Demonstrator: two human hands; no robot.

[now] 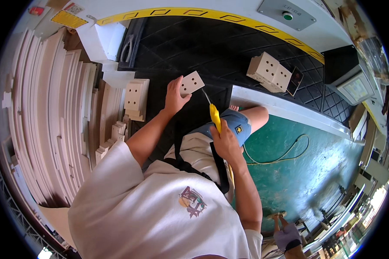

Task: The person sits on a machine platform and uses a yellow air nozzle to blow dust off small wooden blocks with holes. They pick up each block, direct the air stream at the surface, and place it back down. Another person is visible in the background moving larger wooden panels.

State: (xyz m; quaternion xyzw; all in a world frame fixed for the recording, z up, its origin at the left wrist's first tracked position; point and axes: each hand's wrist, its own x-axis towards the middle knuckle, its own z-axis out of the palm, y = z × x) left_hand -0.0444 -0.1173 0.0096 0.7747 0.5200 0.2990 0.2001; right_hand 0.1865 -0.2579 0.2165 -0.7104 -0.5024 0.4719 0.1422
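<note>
My left hand [175, 97] is closed on the edge of a small pale board [192, 82] with several drilled holes, held up over the black surface. In my right hand [226, 142] is a yellow air blow gun [215, 114]. Its thin metal nozzle points up and left, and the tip lies close to the board's right edge. I cannot tell whether the tip touches it. Left of my left hand stands a stack of similar drilled boards [135, 100]. Another stack of drilled boards [269, 72] sits on the black surface to the right.
Tall piles of long pale boards [52, 116] line the left side. A white machine with a yellow striped edge [194, 12] and a green button [288, 16] spans the far side. A thin hose [285, 160] loops on the green floor. Another person [287, 237] is at lower right.
</note>
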